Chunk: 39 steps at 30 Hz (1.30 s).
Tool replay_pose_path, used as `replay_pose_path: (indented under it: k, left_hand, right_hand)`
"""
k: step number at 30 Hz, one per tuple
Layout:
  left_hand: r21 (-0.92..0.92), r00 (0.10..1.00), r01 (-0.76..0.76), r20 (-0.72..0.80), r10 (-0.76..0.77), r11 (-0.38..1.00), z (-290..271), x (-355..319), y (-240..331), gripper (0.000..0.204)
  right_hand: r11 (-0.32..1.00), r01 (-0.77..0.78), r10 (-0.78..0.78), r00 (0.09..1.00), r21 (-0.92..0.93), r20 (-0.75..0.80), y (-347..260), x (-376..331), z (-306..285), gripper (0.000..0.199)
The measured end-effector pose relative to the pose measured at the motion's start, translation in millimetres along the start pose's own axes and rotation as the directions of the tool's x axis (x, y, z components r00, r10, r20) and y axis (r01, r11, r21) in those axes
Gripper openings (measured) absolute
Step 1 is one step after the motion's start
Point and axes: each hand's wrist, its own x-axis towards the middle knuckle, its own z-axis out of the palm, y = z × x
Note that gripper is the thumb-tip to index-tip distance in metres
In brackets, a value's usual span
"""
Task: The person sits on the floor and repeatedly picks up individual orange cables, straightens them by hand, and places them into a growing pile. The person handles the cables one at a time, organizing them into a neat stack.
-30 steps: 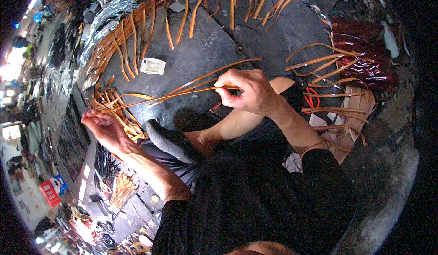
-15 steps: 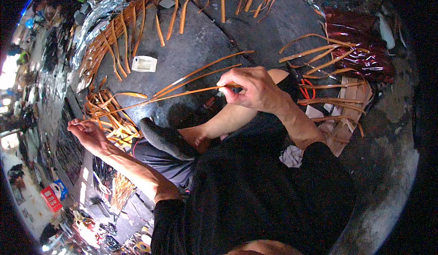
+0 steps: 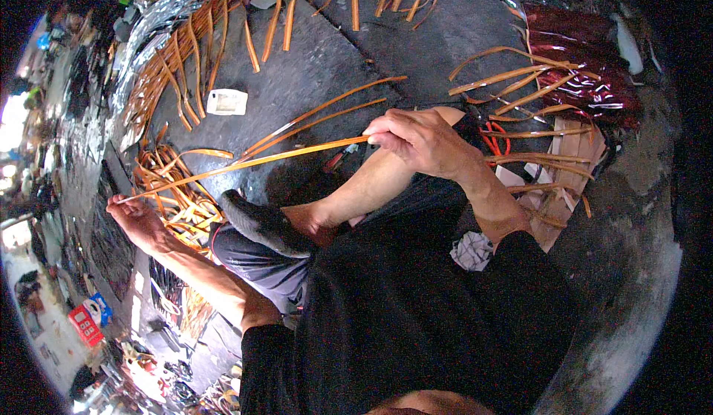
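Note:
A long, narrow orange-brown strip [image 3: 275,157] stretches nearly straight between my two hands, rising toward the right. Its left end is pinched in the fingertips of my left hand [image 3: 141,222], held out at the far left. My right hand [image 3: 420,140] grips the other end above my bent bare leg [image 3: 364,188]; its curled fingers hide that end. Just beyond the taut strip, two similar loose strips [image 3: 316,121] lie on the dark floor. Beside and below my left hand is a tangled heap of orange-brown strips [image 3: 186,214].
More strips [image 3: 174,66] lie in a thick row at the upper left, near a small white tray-like piece [image 3: 226,102]. On the right are further strips [image 3: 512,80], dark red shiny sheeting [image 3: 579,51] and an orange-red looped thing [image 3: 496,140]. Crumpled paper [image 3: 471,251] sits by my right side.
The held strip has turned, so its broader face shows and it looks wider. My right fingers have shifted on its end. The whole view has slid slightly.

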Motion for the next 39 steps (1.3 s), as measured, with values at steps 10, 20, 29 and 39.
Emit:
replay_pose_path:
  k: [10,20,29,39]
  left_hand:
    - [0.026,0.985,-0.116,0.134,0.112,0.993,73.6,-37.2,-18.3,0.024]
    - [-0.084,0.990,-0.077,0.110,0.086,0.993,103.5,-66.6,-26.7,0.024]
    - [0.149,0.957,-0.013,0.287,-0.031,0.989,171.4,-106.4,-70.3,0.015]
    - [0.387,0.900,-0.048,0.417,-0.128,0.921,146.5,-127.7,-64.6,0.024]
  right_hand:
    - [0.968,-0.248,0.251,0.965,0.046,-0.077,19.0,-11.8,-14.8,0.015]
    - [0.917,-0.238,0.146,0.947,-0.319,-0.287,25.3,3.9,-32.0,0.017]
    - [0.889,-0.145,0.089,0.985,0.435,0.149,-34.4,84.9,92.1,0.048]
    - [0.987,0.139,-0.130,0.986,0.084,-0.108,-68.7,90.4,86.1,0.016]
